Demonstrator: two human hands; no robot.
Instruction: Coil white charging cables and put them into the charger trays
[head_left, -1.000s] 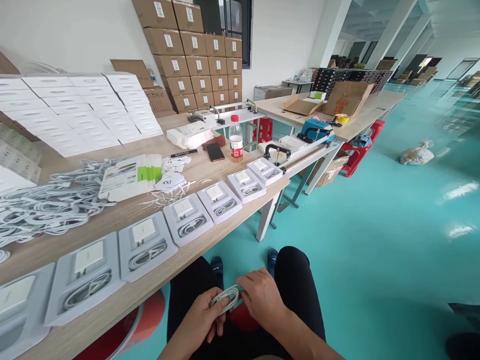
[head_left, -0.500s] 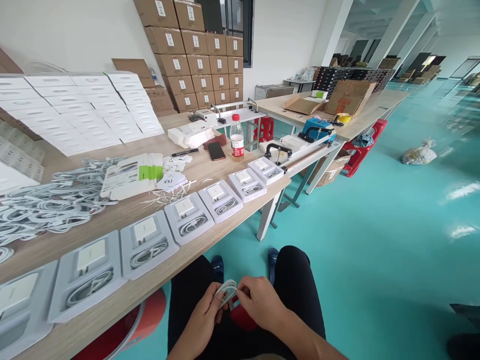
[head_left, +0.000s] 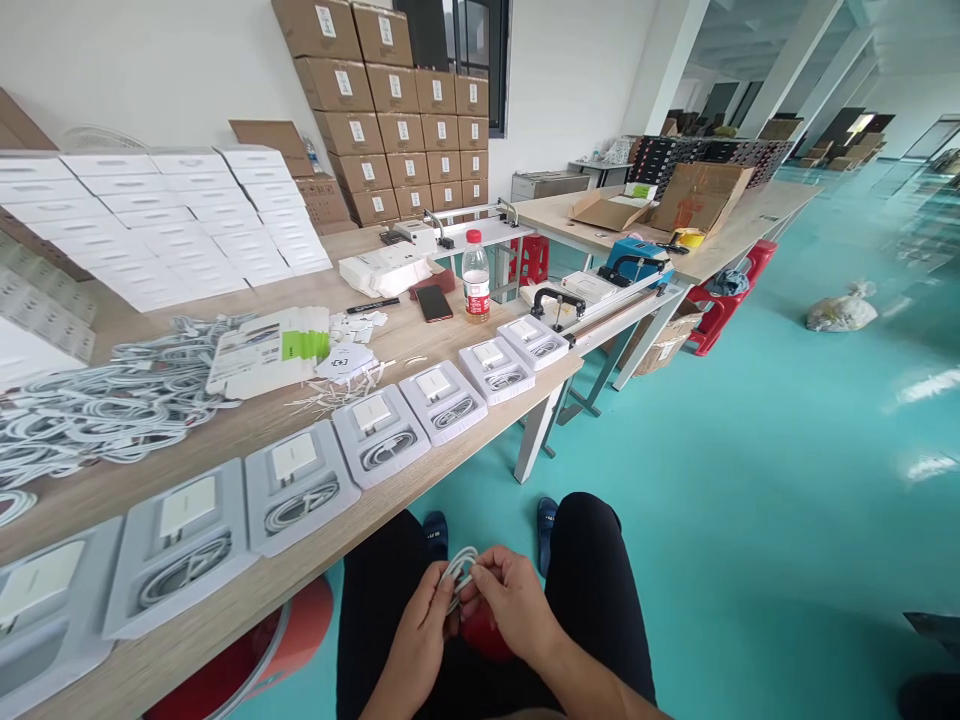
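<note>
A coiled white charging cable [head_left: 460, 566] is held between my two hands, low over my lap. My left hand [head_left: 426, 618] is closed around the coil's left side. On its right side, the fingers of my right hand [head_left: 510, 598] pinch the loops. Along the table edge to my left runs a row of white trays [head_left: 255, 500], with a white charger [head_left: 294, 456] and a coiled cable [head_left: 301, 505] visible in most of them. The nearest tray at lower left shows a charger [head_left: 39, 582] above a bare cable slot.
Behind the trays lies a heap of white cables [head_left: 112, 400], beside a flattened printed box [head_left: 262, 352]. A bottle [head_left: 475, 280] and a phone [head_left: 433, 303] stand farther along the table [head_left: 405, 490]. White boxes [head_left: 187, 220] are stacked at the back. A red bin [head_left: 300, 630] sits below.
My right hand has moved slightly left and up, closer to my left hand, and its fingers now close over the cable coil. The view has shifted a little.
</note>
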